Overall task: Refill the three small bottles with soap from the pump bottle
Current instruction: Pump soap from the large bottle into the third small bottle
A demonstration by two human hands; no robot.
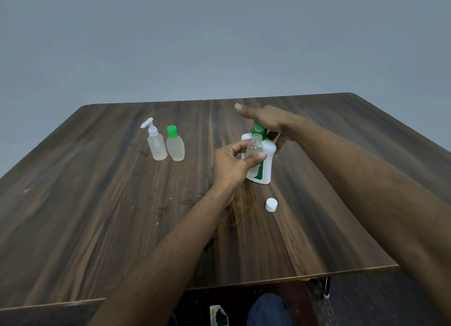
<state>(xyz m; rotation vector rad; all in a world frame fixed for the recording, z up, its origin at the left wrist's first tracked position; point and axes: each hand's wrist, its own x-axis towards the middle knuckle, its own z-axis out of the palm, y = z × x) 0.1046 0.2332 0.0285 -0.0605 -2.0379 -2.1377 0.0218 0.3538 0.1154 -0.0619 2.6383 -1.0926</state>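
Small bottle (253,152) held before the pump bottle (267,164).
Clear, uncapped, pinched by left hand (230,164); right hand (264,120) lies flat-fingered on the green pump (258,129).

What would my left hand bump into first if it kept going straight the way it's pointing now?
Probably the white pump bottle. The left hand holds the uncapped small bottle right in front of it, under the green pump that the right hand presses. Whether they already touch is unclear.

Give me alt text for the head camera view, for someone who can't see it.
A left hand holds an open small bottle at the pump bottle while the right hand presses its pump. Two more small bottles and a white cap sit on the table.
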